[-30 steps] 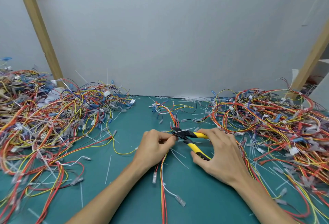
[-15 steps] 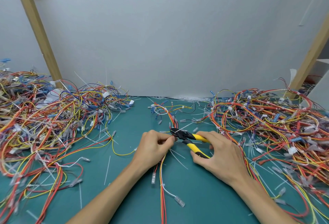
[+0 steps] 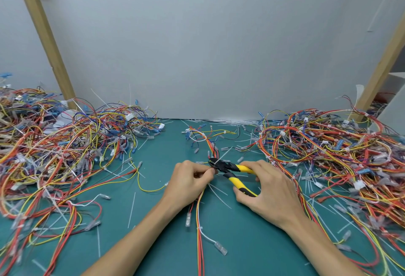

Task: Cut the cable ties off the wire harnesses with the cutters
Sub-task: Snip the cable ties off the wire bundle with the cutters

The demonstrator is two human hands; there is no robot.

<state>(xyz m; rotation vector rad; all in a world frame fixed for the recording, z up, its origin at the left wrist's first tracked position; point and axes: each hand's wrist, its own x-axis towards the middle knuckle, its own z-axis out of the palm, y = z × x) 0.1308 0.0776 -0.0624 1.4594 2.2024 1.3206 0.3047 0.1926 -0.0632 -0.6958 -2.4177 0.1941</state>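
Observation:
A red, orange and yellow wire harness [image 3: 200,214] runs down the middle of the green mat [image 3: 157,243]. My left hand [image 3: 190,180] pinches this harness just left of the cutter jaws. My right hand [image 3: 266,188] grips the yellow-and-black cutters [image 3: 232,171] by both handles, which are spread apart. The black jaws sit on the harness at a white cable tie [image 3: 222,156] whose tail sticks up to the right.
A large tangle of harnesses [image 3: 54,155] fills the left side and another pile [image 3: 339,155] fills the right. Cut tie scraps [image 3: 219,194] litter the mat. Wooden posts [image 3: 46,41] lean against the white back wall on both sides.
Both hands and the cutters stay at the same spot on the harness. The tie's white tail now sticks up at the jaws. The view has shifted slightly.

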